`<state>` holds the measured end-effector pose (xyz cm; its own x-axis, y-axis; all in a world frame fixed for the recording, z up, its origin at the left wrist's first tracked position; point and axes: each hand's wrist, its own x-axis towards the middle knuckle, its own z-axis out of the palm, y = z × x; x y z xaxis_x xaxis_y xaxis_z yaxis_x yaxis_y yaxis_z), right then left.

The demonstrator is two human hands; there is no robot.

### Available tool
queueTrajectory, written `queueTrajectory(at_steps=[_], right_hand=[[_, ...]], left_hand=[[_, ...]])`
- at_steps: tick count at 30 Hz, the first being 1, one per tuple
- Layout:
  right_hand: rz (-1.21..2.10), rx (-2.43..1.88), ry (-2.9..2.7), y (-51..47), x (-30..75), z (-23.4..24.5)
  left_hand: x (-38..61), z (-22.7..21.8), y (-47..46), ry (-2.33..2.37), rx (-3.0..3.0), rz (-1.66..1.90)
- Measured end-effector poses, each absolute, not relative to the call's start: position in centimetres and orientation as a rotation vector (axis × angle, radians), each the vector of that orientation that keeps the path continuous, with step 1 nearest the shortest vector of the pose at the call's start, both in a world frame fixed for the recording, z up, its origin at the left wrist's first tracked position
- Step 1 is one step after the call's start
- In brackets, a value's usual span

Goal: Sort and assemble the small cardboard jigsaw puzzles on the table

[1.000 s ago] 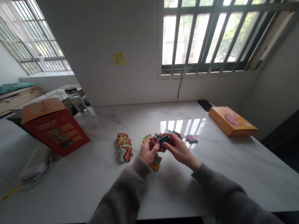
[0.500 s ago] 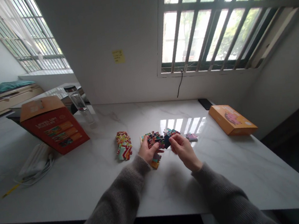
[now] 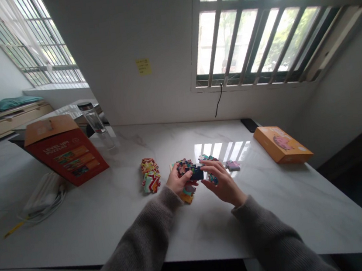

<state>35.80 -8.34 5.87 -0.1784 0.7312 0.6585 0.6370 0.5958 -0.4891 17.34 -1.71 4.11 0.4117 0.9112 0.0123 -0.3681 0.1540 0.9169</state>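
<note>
My left hand [image 3: 176, 181] is closed around a bunch of jigsaw puzzle pieces [image 3: 185, 167], its thumb pressed on top. A dark blue puzzle piece [image 3: 198, 174] juts out of that bunch to the right. Fingers apart, my right hand [image 3: 222, 180] hovers at the dark piece's right end; whether a fingertip touches it I cannot tell. More pieces [image 3: 188, 194] lie on the table below my left hand. Teal pieces [image 3: 212, 178] show behind my right fingers, partly hidden. A red and yellow pile of pieces [image 3: 150, 175] lies to the left, and a small pinkish stack [image 3: 232, 165] to the right.
An orange box [image 3: 283, 144] lies at the right, with a black phone [image 3: 249, 125] behind it. At the left stand a red puzzle box [image 3: 68, 156] and a glass bottle [image 3: 93, 120]. A white adapter with cable [image 3: 45, 197] lies on the marbled table [image 3: 120, 231].
My right fingers have let go of the dark puzzle piece and spread apart. The piece now lies flatter in my left hand's bunch.
</note>
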Motion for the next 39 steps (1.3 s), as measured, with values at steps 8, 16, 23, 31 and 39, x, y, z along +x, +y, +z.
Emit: queueTrajectory(at_steps=[8,16,23,31,39], right_hand=[[0.150,-1.126,-1.857,-7.8,38.3,6.0],[0.298,-1.547,-1.765,-7.2,51.8,2.6],[0.343,-1.627,-1.844,-6.5,53.2,1.4],[0.362,-1.615,-1.859,-6.4,53.7,0.8],[0.055,-1.438,-1.566,-7.0,45.0,4.7]], left_hand=[[17.7,4.0,-1.7,0.637,0.981,1.047],[17.5,4.2,-1.5,0.624,0.969,1.057],[17.6,4.2,-1.6,0.635,0.962,1.057],[17.5,4.3,-1.7,0.647,0.957,1.055],[17.6,4.0,-1.6,0.636,0.985,1.074]])
